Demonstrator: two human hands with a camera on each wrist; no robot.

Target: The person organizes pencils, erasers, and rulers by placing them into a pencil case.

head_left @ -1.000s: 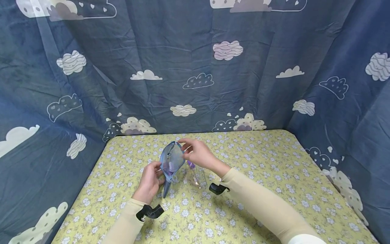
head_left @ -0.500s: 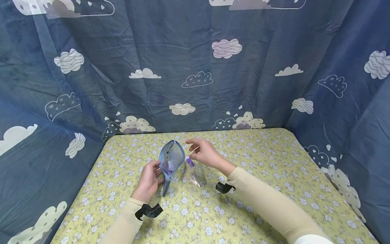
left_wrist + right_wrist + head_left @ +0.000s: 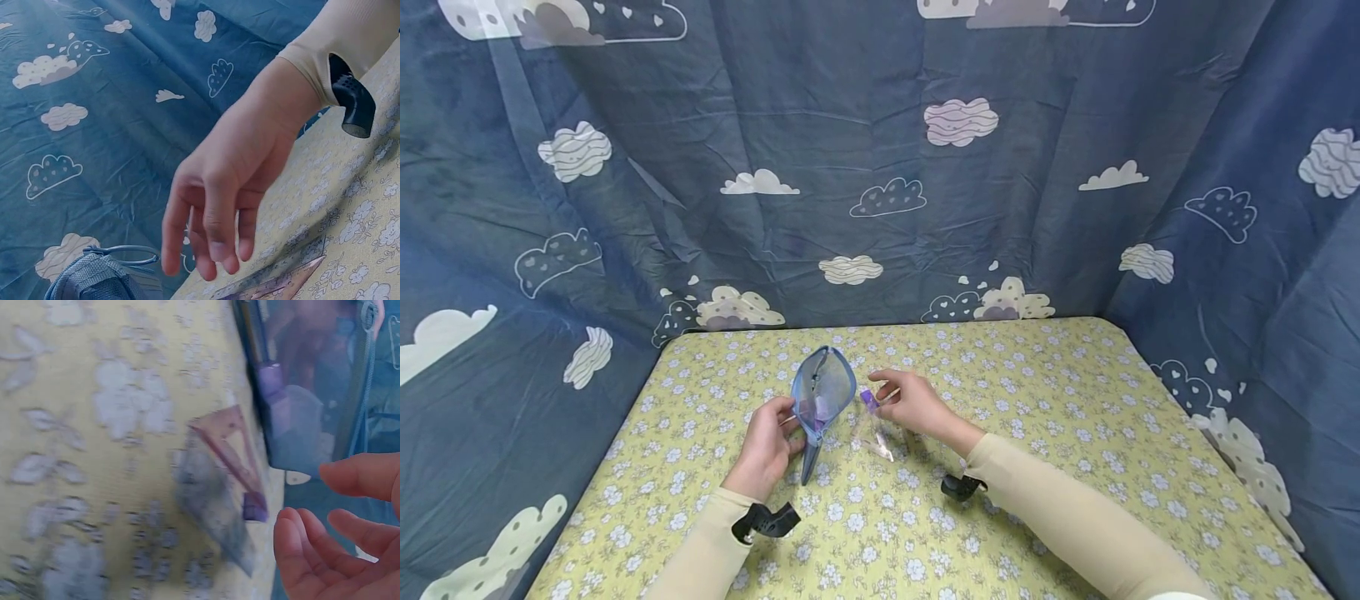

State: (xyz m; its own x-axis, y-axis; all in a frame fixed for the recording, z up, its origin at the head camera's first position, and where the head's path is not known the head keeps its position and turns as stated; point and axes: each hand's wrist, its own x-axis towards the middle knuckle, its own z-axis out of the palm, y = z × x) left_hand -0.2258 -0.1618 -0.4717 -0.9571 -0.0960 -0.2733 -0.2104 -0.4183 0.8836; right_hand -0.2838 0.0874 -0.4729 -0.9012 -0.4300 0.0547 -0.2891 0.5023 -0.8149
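My left hand (image 3: 763,442) grips the side of a translucent blue zip pouch (image 3: 829,390), whose mouth gapes. In the right wrist view a purple-banded item (image 3: 270,382) and pale contents show through the pouch wall. My right hand (image 3: 912,406) hovers right of the pouch, thumb and fingers apart, holding nothing. Below its fingers lie a pinkish clear set square (image 3: 230,434), a small purple piece (image 3: 254,506) and a clear flat sheet or ruler (image 3: 209,497). The left wrist view shows the right hand (image 3: 225,169) from the side; fingers of the left hand are hidden there.
A yellow flowered cloth (image 3: 1060,467) covers the table. Dark blue cloud-printed curtains (image 3: 880,233) enclose the back and both sides. Black straps with devices (image 3: 766,522) sit on both wrists.
My right hand has left the pouch's rim, moved right and then come down toward the purple piece and set square. The left hand keeps holding the pouch in place.
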